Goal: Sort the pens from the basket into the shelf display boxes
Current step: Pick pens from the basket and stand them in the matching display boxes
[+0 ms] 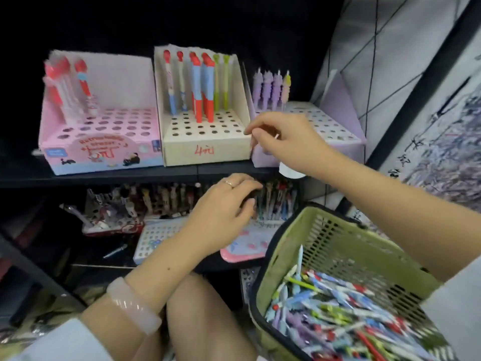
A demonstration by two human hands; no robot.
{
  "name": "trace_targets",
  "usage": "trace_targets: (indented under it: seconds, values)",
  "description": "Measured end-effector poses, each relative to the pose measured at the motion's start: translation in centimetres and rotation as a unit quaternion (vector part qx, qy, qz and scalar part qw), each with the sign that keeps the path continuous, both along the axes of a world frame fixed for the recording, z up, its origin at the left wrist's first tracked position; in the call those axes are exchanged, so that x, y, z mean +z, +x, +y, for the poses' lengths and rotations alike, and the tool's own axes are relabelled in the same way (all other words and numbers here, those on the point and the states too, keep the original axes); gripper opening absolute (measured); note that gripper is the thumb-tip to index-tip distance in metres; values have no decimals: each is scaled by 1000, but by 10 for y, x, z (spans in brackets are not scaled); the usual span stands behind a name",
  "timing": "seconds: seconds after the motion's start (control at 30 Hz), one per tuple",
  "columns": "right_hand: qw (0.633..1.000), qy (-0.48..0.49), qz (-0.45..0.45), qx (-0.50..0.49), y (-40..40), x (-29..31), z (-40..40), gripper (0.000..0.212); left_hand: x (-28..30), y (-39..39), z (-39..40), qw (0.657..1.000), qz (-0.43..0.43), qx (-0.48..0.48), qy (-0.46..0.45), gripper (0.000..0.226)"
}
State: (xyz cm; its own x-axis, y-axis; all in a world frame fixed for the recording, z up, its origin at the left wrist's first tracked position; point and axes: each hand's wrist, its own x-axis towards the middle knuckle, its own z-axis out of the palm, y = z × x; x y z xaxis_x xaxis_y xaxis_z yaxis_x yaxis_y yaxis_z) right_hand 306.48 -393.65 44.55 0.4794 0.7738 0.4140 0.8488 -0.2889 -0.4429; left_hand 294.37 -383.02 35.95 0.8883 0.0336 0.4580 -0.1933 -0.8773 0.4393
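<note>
Mid-sort: right hand (281,142) fingers curled, pinching what looks like a pen btwn cream box (205,142) & lilac box (325,126); left hand (223,204) loose, empty; basket (338,246) at 5 o'clock; next, prob. seat it in a hole.

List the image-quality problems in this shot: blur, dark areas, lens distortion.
Head view: the pink display box and its pens smear with motion blur at the left; the lower shelf lies in deep shadow; the wide-angle lens bends the wall lines at right; the green basket and both hands, left and right, are fairly soft.
</note>
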Motion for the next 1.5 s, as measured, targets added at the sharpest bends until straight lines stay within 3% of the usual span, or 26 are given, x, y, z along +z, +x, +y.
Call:
trace_targets:
  seconds: [0.07, 0.13, 0.27, 0.37, 0.43, 0.5, 0.6, 0.7, 0.87, 1.07, 1.17, 1.3, 1.5]
  values:
    - [996, -61, 65, -15, 5, -36, -44, 15, -18, 7, -21, 999, 23, -39, -19, 29]
    - [975, -186, 114, -27, 13, -72, -85, 14, -36, 13, -41, 995, 50, -77, -40, 25]
    - [882, -446, 143, -46, 33, -156, -152, 24, -69, 26, -75, 986, 111, -118, -43, 27]
    - [821, -524, 209, -83, 36, -219, -183, 42, -85, 33, -91, 974, 177, -141, -31, 30]
    - [816, -525, 218, -102, 36, -254, -191, 63, -92, 36, -95, 969, 202, -145, -11, 30]
    - [830, -523, 164, -103, 33, -280, -191, 74, -96, 37, -96, 968, 205, -144, 8, 31]
    - [841, -523, 109, -86, 23, -310, -184, 78, -98, 37, -95, 971, 192, -143, 7, 29]
    - [838, -524, 135, -73, 21, -319, -177, 80, -97, 37, -97, 973, 186, -137, -6, 28]
    - [816, -556, 157, -18, 19, -310, -163, 62, -98, 36, -98, 972, 197, -129, -18, 27]
    - [803, -570, 177, 3, 15, -300, -155, 65, -98, 34, -98, 971, 207, -119, -25, 27]
    - [806, -558, 195, 7, 11, -297, -151, 53, -98, 31, -97, 970, 210, -122, -23, 27]
    - [775, -605, 181, 8, 12, -292, -148, 36, -98, 28, -97, 967, 221, -124, -21, 27]
    - [786, -558, 266, 1, 15, -298, -157, 27, -97, 29, -98, 968, 220, -115, -43, 27]
